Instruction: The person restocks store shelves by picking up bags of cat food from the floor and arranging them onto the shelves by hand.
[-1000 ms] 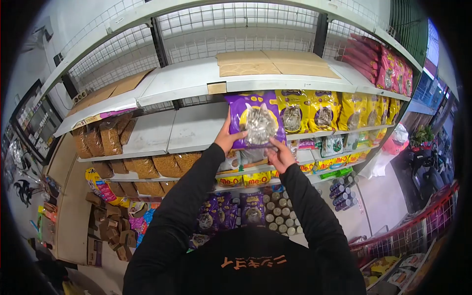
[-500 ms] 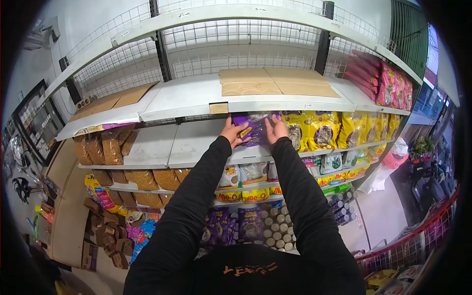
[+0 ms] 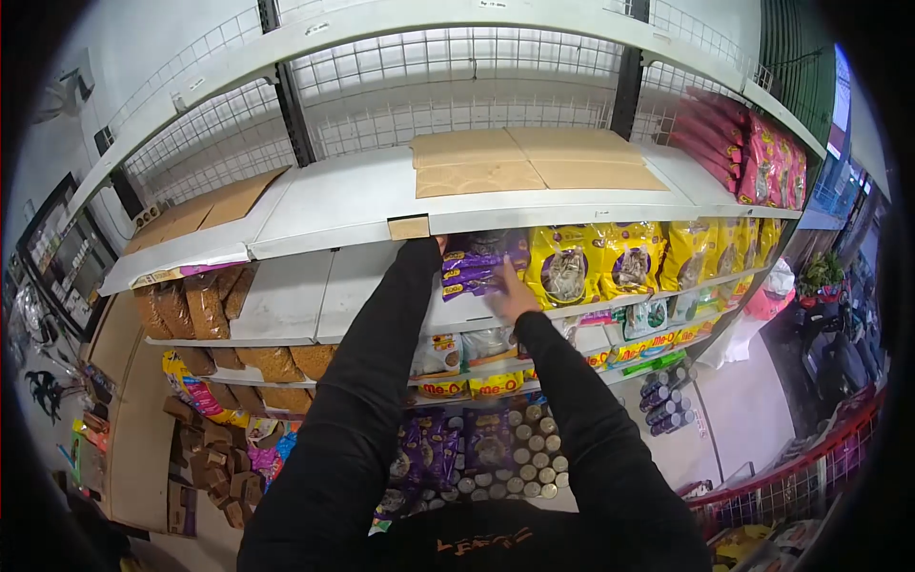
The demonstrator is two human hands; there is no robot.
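Several purple pet-food bags (image 3: 474,272) lie stacked on the second shelf, just left of a row of upright yellow cat-food bags (image 3: 564,267). Against the front of the purple stack, at its right side, is my right hand (image 3: 516,297), slightly blurred, its fingers stretched out and not wrapped round anything. My left hand (image 3: 440,243) reaches in under the upper shelf at the left side of the purple bags. Only a sliver of it shows past the sleeve, and its fingers are hidden.
Overhead, the upper shelf's front edge (image 3: 534,226) runs close above my hands. Cardboard sheets (image 3: 534,160) and pink bags (image 3: 772,162) lie on it. Bags of brown kibble (image 3: 207,303) stand at left. Purple bags (image 3: 488,439) and cans (image 3: 537,458) sit below; a red-rimmed cart (image 3: 810,467) is at right.
The purple bag between my hands now rests in the stack beside the yellow bags. My left hand has gone deeper under the upper shelf; my right hand has moved lower, to the stack's front.
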